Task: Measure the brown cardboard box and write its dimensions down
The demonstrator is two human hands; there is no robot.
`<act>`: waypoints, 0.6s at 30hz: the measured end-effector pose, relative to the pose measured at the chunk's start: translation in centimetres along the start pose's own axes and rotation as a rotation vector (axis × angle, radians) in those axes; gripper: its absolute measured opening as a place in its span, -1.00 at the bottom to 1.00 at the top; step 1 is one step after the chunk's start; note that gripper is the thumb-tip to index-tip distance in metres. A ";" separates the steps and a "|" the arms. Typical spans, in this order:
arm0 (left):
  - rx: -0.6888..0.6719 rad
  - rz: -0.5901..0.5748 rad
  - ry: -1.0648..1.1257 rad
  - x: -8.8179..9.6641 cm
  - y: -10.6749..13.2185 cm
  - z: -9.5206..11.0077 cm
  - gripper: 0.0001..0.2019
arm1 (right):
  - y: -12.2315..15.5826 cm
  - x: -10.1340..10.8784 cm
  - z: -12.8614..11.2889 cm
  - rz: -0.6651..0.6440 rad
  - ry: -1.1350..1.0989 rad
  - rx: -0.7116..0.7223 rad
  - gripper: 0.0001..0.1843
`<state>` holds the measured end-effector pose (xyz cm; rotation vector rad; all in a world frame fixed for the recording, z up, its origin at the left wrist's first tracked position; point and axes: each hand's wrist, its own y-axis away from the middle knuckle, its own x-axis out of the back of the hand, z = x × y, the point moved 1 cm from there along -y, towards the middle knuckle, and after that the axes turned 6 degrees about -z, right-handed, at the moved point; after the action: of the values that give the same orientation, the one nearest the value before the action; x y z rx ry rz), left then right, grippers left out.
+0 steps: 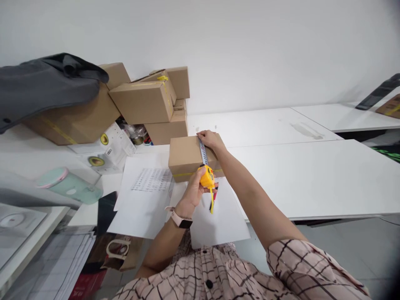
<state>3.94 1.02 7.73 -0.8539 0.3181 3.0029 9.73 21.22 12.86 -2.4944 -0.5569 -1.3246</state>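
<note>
A small cardboard box [184, 152] with a yellow tape strip on its front sits on the white table before me. My left hand [195, 187], a watch on its wrist, is closed round a yellow tape measure [206, 178] at the box's near edge. The silver blade runs back across the box's top. At the far edge, the fingers of my right hand [210, 138] are pressed on the blade's end. A yellow strap hangs from the tape measure. Below it a red and black pen [215, 196] shows in part, over white paper [215, 225].
Printed sheets [146, 187] lie left of the box. Several stacked cartons [143, 102] stand at the back left, a dark grey garment [46, 87] over some. A mint green tumbler [70, 185] is at the left. The white table [281, 175] extends right, with gaps beyond its edges.
</note>
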 end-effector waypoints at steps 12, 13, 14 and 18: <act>-0.198 0.017 -0.273 2.9 2.5 -0.3 -0.38 | -1.5 0.4 4.6 0.288 -0.466 0.128 -0.37; -0.271 0.085 -0.345 4.1 3.3 -0.3 -0.37 | -0.6 0.8 5.8 0.362 -0.495 0.119 -0.35; -0.342 0.171 -0.415 5.3 4.0 -0.3 -0.34 | 0.6 1.2 7.1 0.433 -0.493 0.077 -0.33; -0.419 0.401 -0.522 9.9 4.6 -0.5 -0.29 | 7.0 0.3 11.4 0.556 -0.381 -0.200 -0.25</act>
<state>-4.53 -4.07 2.98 0.0419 -0.1798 3.5703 21.44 19.65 6.50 -2.7837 0.2153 -0.7312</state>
